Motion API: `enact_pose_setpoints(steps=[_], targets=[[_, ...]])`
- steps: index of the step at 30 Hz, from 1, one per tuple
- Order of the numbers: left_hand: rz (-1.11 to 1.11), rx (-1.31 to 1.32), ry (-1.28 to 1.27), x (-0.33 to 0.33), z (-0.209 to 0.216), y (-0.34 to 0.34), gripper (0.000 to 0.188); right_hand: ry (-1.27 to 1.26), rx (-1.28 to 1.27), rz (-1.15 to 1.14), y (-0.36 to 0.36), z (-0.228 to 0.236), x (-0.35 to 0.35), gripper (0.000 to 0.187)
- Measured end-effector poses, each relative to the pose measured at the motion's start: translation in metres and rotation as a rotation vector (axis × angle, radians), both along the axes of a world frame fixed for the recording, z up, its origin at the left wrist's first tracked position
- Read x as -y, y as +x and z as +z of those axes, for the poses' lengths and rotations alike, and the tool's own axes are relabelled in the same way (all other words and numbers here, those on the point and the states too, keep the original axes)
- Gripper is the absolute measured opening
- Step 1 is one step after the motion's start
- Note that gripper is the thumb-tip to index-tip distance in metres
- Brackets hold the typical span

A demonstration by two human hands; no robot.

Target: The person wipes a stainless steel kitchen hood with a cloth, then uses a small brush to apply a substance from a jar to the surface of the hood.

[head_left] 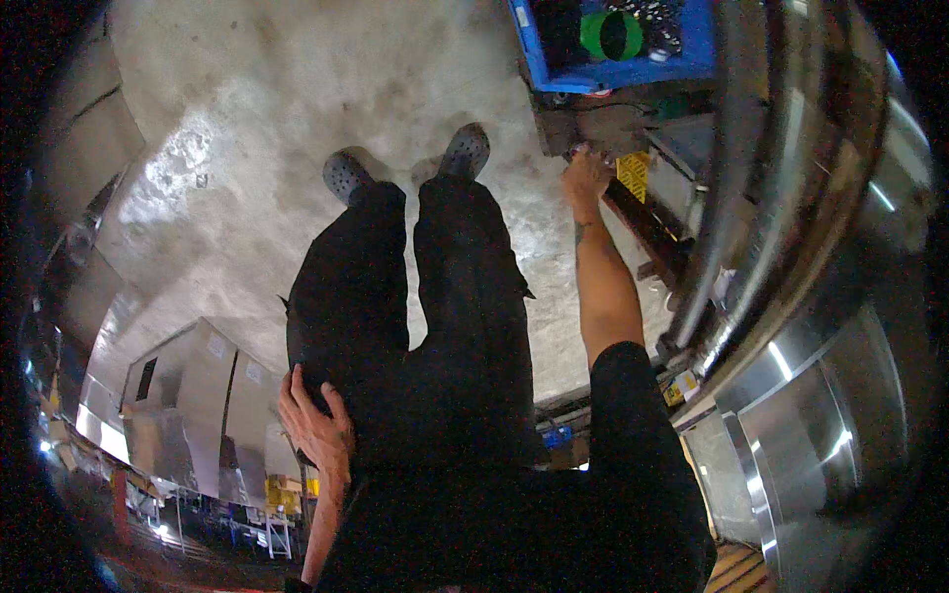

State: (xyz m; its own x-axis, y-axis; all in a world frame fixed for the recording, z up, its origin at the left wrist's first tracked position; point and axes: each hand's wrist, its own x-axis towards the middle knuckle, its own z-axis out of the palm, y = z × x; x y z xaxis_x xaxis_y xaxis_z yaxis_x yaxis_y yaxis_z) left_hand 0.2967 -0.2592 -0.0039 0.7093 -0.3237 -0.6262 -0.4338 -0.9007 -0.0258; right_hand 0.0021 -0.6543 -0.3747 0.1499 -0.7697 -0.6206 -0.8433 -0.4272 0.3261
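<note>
The left hand (318,432) rests on the thigh (361,331), fingers loosely spread, probably for balance, while the right hand (587,175), whose finger grip I cannot tell, reaches low beside the yellow patterned piece (634,178) near the blue crate (613,78)

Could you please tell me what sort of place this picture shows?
Probably a workshop or factory floor: there is a stained, concrete-like floor, a blue bin holding a green ring-shaped piece, and a large grey cabinet-like unit.
</note>
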Motion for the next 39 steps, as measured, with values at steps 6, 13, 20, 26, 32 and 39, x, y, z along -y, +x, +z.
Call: enact_pose_setpoints(steps=[6, 13, 20, 26, 32, 39], targets=[[0.030, -0.014, -0.040, -0.003, -0.012, 0.005, 0.048, 0.151, 0.028, -0.127, -0.072, -0.090, 0.025, 0.080], [-0.001, 0.001, -0.029, -0.010, -0.012, 0.009, 0.049, 0.078, -0.006, -0.014, -0.009, -0.040, 0.030, 0.069], [0.097, -0.096, -0.054, 0.001, 0.005, 0.026, 0.046, -0.195, 0.206, 0.025, 0.117, 0.095, -0.042, 0.059], [0.064, -0.329, -0.878, 0.079, 0.046, 0.065, 0.052, 0.009, 0.529, 0.332, 0.227, 0.366, -0.094, 0.065], [-0.184, -0.466, -1.048, 0.124, 0.140, 0.125, 0.082, 0.018, 0.634, 0.647, 0.317, 0.559, -0.136, 0.077], [0.011, -0.495, -1.271, 0.113, 0.200, 0.178, 0.064, 0.180, 0.713, 0.783, 0.400, 0.646, -0.142, 0.088]])
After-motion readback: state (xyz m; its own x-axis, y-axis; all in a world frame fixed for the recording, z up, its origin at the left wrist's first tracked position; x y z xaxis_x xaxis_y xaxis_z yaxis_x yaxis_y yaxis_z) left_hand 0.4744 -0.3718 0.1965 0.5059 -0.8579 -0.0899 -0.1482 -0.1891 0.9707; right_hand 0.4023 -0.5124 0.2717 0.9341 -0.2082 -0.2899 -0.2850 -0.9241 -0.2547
